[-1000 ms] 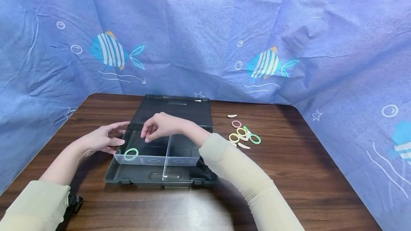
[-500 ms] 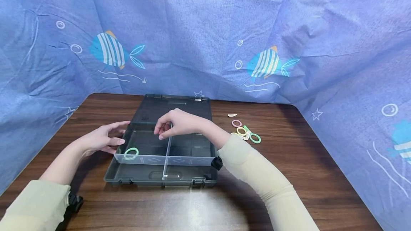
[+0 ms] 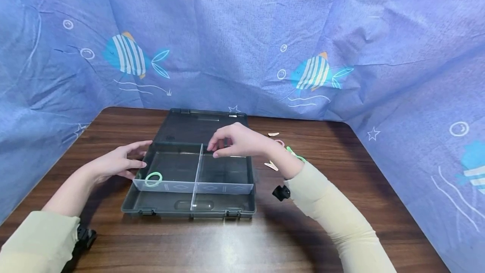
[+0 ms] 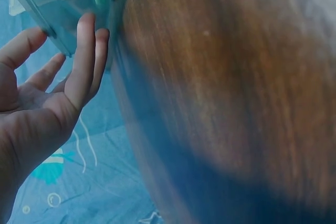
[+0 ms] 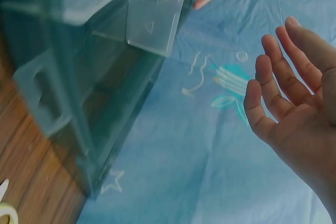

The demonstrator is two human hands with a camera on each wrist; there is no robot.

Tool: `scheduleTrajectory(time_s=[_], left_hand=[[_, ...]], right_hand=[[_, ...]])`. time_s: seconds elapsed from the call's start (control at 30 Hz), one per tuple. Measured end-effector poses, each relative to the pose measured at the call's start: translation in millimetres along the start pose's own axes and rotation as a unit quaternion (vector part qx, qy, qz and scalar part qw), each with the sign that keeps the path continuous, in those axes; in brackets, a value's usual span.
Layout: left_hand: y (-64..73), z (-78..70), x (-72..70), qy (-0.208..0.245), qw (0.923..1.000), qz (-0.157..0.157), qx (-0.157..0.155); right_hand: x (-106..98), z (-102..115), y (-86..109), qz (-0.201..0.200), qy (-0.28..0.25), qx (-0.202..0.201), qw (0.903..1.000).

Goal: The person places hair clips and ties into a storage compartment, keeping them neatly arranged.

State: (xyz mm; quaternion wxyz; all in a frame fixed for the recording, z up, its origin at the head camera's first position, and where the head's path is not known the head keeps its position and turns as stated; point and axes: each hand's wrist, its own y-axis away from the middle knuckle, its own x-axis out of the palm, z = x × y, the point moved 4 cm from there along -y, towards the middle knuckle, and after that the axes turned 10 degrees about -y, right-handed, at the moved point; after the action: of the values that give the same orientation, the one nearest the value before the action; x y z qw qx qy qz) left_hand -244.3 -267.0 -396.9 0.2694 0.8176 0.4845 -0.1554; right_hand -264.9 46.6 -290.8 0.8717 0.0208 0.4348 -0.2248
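A dark translucent compartment box (image 3: pixel 130 210) stands on the wooden table, its lid (image 3: pixel 182 126) folded back flat behind it. Clear dividers (image 3: pixel 170 186) split its inside. One light green ring (image 3: pixel 153 173), looking like a hair tie, is at the front left corner of the rear left compartment. My left hand (image 3: pixel 119 162) rests against the box's left side with spread fingers, as the left wrist view also shows. Over the rear right compartment is my right hand (image 3: pixel 240 140), fingers loosely bent. In the right wrist view its palm holds nothing.
On the table (image 3: pixel 341 188) right of the box lie several small items: pale snap hair clips (image 3: pixel 273 134), a pink ring (image 3: pixel 280 142) and a bright green piece (image 3: pixel 291 151), partly hidden by my right forearm. A blue fish-print cloth (image 3: pixel 235 45) hangs behind the table.
My right hand has moved rightward, from above the rear left compartment to above the rear right one. The left hand and the green ring have stayed in place.
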Motion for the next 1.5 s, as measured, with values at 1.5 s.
scheduleTrajectory(time_s=[1.5], left_hand=[[1.5,-1.9,2.9,0.006,0.9995,-0.031,0.001]], right_hand=[[-31.8,-142.4,161.4,-0.194,0.048,0.192,0.9610]])
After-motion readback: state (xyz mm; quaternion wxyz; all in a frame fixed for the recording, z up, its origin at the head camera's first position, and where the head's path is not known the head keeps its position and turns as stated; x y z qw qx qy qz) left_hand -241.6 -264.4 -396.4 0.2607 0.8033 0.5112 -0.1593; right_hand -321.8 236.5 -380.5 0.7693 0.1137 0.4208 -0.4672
